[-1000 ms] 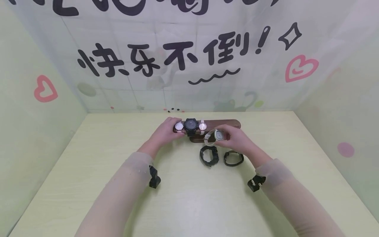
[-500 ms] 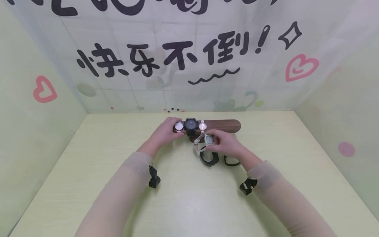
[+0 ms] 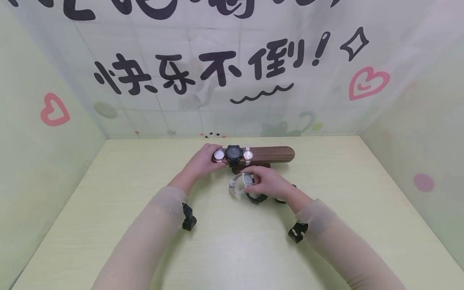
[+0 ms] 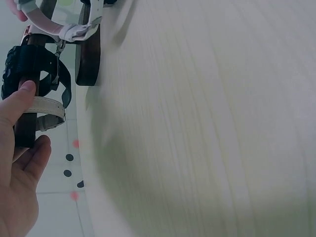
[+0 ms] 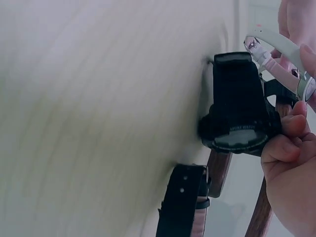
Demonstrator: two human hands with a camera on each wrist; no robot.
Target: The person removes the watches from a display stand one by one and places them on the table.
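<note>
At the back of the table stands a dark wooden watch stand (image 3: 273,154), a bar above a base. My left hand (image 3: 207,160) grips the bar's left end, its thumb on the near side in the left wrist view. A white-strapped watch (image 3: 219,155), a chunky black watch (image 3: 233,153) and another slim white watch (image 3: 248,155) sit side by side on the bar. In front of it, my right hand (image 3: 270,181) pinches a square-faced white watch (image 3: 247,179) by its case. Its strap (image 5: 284,48) forms a loop, seen in the right wrist view.
On the table beneath my right hand lies a black sport watch (image 5: 237,98), partly hidden in the head view. Beside it is a second black-strapped watch (image 5: 180,202). A printed cloth wall (image 3: 217,117) rises behind the table.
My right hand has moved left and nearer with the white watch, away from the stand's bar, and now covers more of the black watches. The left hand has stayed still.
</note>
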